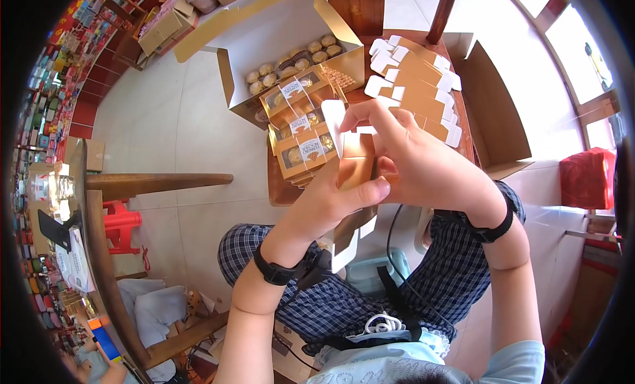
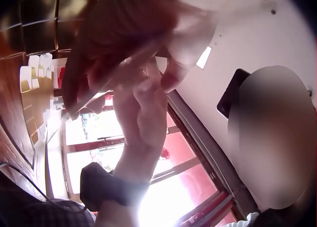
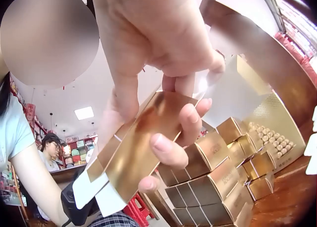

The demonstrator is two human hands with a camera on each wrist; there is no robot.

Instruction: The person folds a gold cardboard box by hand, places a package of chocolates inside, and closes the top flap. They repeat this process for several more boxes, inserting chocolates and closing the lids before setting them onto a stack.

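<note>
A folded-up gold carton (image 1: 357,164) with white inner flaps is held above the person's lap. The left hand (image 1: 334,202) grips it, its fingers wrapped round the gold side in the right wrist view. At the carton's far end, the right hand (image 1: 426,156) pinches near a raised white flap (image 1: 333,119), fingers bent. White flaps stick out at the carton's near end (image 3: 106,197). Just beyond the hands stand stacked gold chocolate boxes (image 1: 301,129) with clear windows. Flat, unfolded gold cartons (image 1: 420,86) lie overlapping on the right.
A large open gold box (image 1: 264,37) with pictured round chocolates stands behind the stack on a wooden table (image 1: 281,197). An open brown box (image 1: 496,106) is on the right, near a red bag (image 1: 587,179). A red stool (image 1: 122,226) and teal basket (image 1: 367,271) are lower down.
</note>
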